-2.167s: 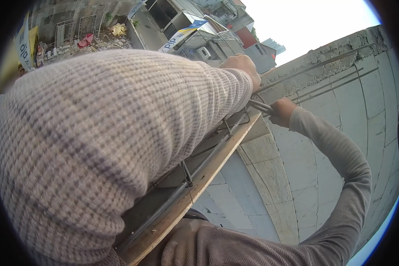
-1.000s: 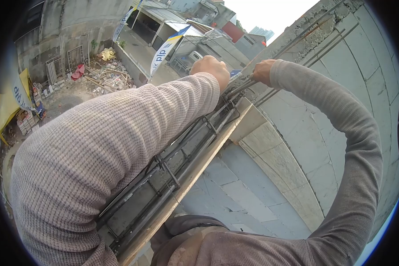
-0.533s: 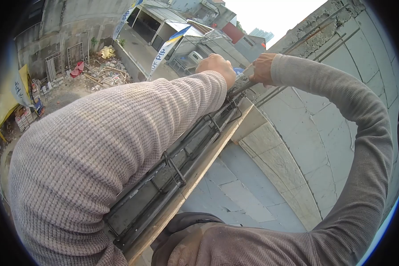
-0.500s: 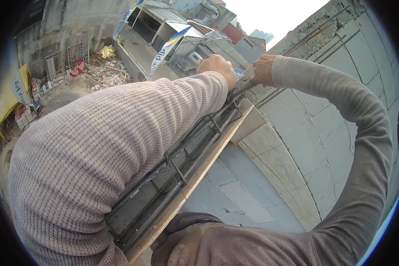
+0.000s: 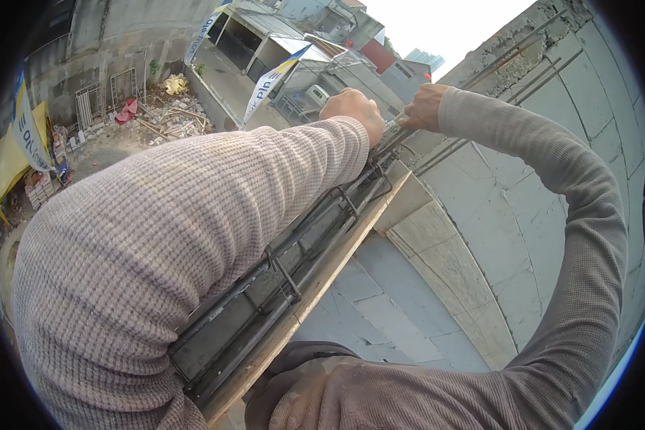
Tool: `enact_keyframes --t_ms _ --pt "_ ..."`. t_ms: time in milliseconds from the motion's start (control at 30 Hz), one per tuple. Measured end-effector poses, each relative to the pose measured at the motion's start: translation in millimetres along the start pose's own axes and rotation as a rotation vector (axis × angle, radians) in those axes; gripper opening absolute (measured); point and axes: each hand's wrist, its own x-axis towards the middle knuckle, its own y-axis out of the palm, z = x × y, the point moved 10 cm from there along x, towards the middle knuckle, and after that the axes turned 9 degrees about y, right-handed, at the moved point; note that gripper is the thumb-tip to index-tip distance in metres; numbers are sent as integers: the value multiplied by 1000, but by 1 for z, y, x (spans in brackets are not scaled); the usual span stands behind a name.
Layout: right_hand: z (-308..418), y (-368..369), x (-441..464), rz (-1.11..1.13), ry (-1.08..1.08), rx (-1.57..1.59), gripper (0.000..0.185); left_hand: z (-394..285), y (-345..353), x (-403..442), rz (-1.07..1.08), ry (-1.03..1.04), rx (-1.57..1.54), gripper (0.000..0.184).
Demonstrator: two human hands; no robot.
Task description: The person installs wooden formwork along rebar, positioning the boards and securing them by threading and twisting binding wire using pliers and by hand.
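My left hand [image 5: 354, 112], back of the hand toward me, is curled closed near the far end of a rebar cage [image 5: 283, 276]; what its fingers wrap round is hidden. Close to its right, my right hand [image 5: 424, 107] is bent down with closed fingers over the grey bar ends [image 5: 394, 136], and what lies within its grip cannot be made out. The cage runs diagonally in a narrow trough beneath my left arm. A wooden board [image 5: 315, 294] edges the trough on its right side.
Rebar [image 5: 530, 75] sticks out along a rough concrete edge [image 5: 509, 72] at upper right. Pale panels [image 5: 480, 208] lie below it. At left, far below, are rubble [image 5: 179, 118], a yellow tarp [image 5: 14, 161] and banners [image 5: 269, 86], with buildings behind.
Since the earliest frame the view has shifted, showing more ground and cage, and both hands appear further left. Lately my right hand has risen slightly, and the banners have swung.
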Motion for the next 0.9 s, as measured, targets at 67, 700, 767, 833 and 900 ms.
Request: enact_keyframes --t_ms 67,700,767,833,900 --pt "3 -6 5 -211 -70 9 16 -5 -4 -3 11 18 37 49" --pt "7 -38 0 113 -77 24 35 -14 -4 -5 77 118 225 51" --pt "10 -39 -1 117 -94 21 39 -15 -1 -6 91 127 247 51" --pt "11 -28 -1 107 -76 74 39 -10 -3 -5 82 97 179 52" --pt "16 -9 -7 99 -57 122 38 -4 0 1 26 65 107 52"
